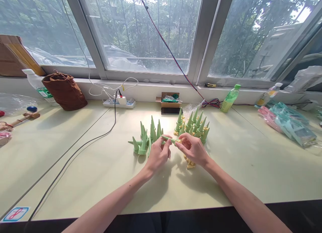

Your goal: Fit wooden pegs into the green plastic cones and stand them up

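One group of green cones (143,148) sat on the desk (88,179), partly hidden by the left hand (159,154); full count unobtainable. That hand's fingers were closed on one cone (166,137), raised between both hands. The right hand (193,149) pinched one yellow piece (178,141), mostly covered, at the cone's base. Loose pieces (191,165) lay half-concealed below; a second cone group (201,127) stood behind.

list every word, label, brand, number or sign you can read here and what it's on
Corner sticker: one pink looped character, perhaps "8", not certain.
Left bottle's green label: too small to read.
Green-capped bottle: label too blurred.
No other text can be read.
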The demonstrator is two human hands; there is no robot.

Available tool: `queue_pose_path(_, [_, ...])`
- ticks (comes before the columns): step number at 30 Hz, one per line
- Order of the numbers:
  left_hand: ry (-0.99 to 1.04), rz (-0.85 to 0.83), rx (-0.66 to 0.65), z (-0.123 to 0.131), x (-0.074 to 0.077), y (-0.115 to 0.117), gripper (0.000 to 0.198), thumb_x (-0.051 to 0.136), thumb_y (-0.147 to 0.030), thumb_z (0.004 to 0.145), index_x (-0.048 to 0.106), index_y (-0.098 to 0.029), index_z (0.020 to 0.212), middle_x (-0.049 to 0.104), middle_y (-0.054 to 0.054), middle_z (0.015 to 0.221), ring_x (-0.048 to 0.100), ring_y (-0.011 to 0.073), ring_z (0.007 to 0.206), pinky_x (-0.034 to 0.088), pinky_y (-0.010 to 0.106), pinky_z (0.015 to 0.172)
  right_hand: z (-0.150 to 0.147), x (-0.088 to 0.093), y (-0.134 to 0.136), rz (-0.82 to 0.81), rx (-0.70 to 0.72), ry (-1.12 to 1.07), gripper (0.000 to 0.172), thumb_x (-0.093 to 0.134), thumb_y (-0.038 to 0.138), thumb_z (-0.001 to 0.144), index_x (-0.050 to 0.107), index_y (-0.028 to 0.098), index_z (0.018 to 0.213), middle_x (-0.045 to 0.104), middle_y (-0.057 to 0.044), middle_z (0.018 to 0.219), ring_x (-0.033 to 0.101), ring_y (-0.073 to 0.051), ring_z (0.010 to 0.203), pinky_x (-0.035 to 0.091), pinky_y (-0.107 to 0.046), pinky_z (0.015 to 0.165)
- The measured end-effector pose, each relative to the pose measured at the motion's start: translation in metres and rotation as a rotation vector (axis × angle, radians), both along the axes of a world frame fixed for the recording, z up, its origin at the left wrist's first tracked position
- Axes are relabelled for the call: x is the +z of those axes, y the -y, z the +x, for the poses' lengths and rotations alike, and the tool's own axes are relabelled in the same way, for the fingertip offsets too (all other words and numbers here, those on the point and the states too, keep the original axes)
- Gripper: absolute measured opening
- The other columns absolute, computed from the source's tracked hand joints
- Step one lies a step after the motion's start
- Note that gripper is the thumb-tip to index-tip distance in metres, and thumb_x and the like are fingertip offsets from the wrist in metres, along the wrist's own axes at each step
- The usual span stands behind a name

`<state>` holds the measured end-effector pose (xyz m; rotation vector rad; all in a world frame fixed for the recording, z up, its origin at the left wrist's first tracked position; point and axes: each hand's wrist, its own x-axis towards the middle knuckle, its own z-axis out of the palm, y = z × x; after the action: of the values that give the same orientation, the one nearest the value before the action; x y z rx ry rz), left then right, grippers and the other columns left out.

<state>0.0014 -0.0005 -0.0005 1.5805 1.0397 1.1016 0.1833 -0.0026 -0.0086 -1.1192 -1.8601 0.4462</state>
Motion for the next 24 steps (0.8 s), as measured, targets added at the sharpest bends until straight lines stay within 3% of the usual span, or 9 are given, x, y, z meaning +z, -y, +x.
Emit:
queue_pose_path(6, [0.058,-0.086,-0.070,0.0010,0.0014,-0.0001,0.027,0.048,-0.046,0.096,0.052,-0.019,0.098,0.051,-0.006,0.052,0.043,0.0081,0.037,0.034,0.018,0.040,-0.0016,-0.0040,0.0011,0.116,0.060,0.092,0.007,0.058,0.025,0.091,0.059,0.019,0.090,0.052,0.004,0.065,0.042,-0.009,0.052,0.037,-0.022,0.054])
queue_pose_path(10, [0.074,-0.125,-0.125,0.0000,-0.0017,-0.0023,0.028,0.047,-0.047,0.097,0.050,-0.020,0.099,0.048,-0.007,0.047,0.041,0.0094,0.036,0.033,0.019,0.039,-0.0031,-0.0055,0.0025,0.125,0.102,0.130,0.010,0.053,0.022,0.093,0.056,0.019,0.084,0.051,0.003,0.066,0.041,-0.009,0.054,0.035,-0.022,0.054])
queue_pose_path(24, [0.066,-0.143,-0.178,-0.0015,-0.0060,-0.0034,0.030,0.047,-0.050,0.097,0.050,-0.020,0.098,0.051,-0.006,0.047,0.041,0.0099,0.036,0.033,0.020,0.039,-0.0063,-0.0039,0.0058,0.137,0.159,0.186,0.013,0.047,0.018,0.091,0.049,0.021,0.079,0.048,0.003,0.065,0.041,-0.011,0.054,0.034,-0.023,0.054])
